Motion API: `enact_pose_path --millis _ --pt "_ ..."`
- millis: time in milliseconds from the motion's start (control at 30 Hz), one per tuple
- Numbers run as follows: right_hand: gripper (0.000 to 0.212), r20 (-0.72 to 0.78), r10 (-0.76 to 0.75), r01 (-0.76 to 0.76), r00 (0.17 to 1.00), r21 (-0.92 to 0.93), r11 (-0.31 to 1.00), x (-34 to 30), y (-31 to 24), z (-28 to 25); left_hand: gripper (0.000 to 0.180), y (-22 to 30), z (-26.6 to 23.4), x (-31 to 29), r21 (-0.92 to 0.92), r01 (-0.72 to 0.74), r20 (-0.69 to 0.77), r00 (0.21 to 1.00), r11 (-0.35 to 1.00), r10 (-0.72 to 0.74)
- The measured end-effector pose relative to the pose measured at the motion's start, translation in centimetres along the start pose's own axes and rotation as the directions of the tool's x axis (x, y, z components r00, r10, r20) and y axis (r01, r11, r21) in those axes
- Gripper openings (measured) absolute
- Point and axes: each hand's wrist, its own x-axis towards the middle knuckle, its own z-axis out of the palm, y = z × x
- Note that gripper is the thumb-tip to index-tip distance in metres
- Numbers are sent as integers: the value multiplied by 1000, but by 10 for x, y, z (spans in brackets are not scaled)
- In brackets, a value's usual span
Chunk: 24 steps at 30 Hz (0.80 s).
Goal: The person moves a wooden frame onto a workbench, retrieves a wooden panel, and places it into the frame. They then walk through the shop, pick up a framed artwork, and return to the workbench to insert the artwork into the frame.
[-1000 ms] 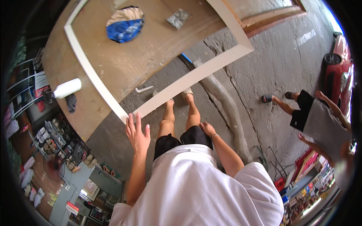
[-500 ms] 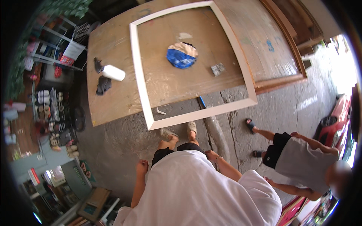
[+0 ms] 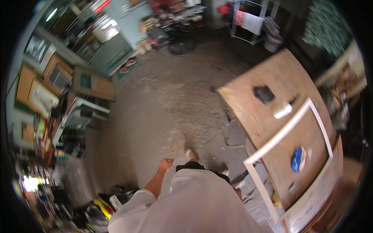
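"In the head view, what is in the person's hands?"

"Nothing discernible. The left hand (image 3: pixel 166 164) hangs above the floor (image 3: pixel 151 108), well apart from the table (image 3: pixel 248 101); blur leaves its grip, apart or together, impossible to tell. The right hand's grip cannot be told either; the shirt (image 3: pixel 206 198) mostly hides that side."

"And the white frame (image 3: pixel 279 133)?"

"On the table to the person's right, one corner jutting past the edge, a blue-and-tan bundle (image 3: pixel 298 159) inside its outline."

"Which step?"

"Seemingly standing or walking, not handling. Touching the frame would call for turning right and reaching."
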Motion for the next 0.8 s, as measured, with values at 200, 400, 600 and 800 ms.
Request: enact_pose_path --millis 200,400,600,800 --pt "19 109 287 -306 952 408 860 87 -168 11 47 -96 -59 40 -149 61 87 995 987 -48" --pt "21 145 161 -200 976 315 928 163 -312 14 46 -142 -126 90 -273 292 -48 948 917 -316" --pt "24 216 134 -170 967 159 972 230 -424 -1 46 -115 -197 137 -216 289 134 955 933 -265" --pt "28 297 232 -189 926 -166 968 325 -509 -17 51 -104 -206 190 -718 436 205 877 542 -435"
